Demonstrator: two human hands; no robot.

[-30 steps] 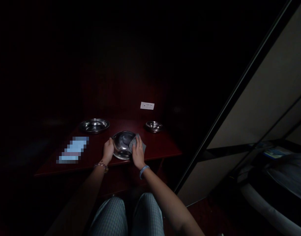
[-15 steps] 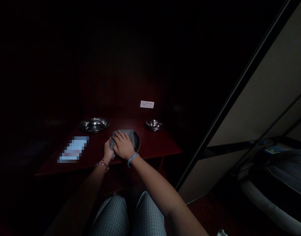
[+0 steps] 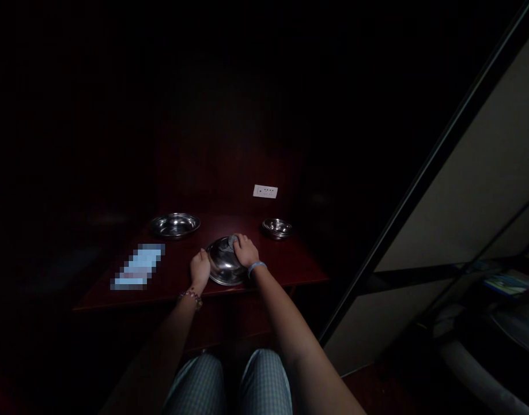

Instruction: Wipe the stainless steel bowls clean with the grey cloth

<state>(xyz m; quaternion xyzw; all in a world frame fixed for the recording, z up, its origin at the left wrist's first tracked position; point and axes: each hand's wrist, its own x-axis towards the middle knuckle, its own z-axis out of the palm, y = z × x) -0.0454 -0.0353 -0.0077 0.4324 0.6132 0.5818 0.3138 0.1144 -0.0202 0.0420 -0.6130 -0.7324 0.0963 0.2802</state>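
Observation:
A shiny steel bowl (image 3: 227,270) is at the front edge of the dark red table, between my hands. I cannot tell for certain whether its inner or outer side faces me. My left hand (image 3: 200,269), with a beaded bracelet at the wrist, is closed on the bowl's left rim. On the upper right of the bowl, my right hand (image 3: 246,251) presses a bunched grey cloth (image 3: 232,240). Most of the cloth is hidden under its fingers. A blue band circles my right wrist.
A wide steel dish (image 3: 175,226) stands at the back left of the table (image 3: 299,268). Stacked small steel bowls (image 3: 277,228) are at the back right. A blurred-out flat rectangle (image 3: 139,266) lies on the left. A white socket plate (image 3: 265,191) is on the back wall.
Both hands were together over the spread cloth covering much of the bowl. Now they are apart, the left at the rim, the right with the cloth bunched, and the bowl's shiny surface shows.

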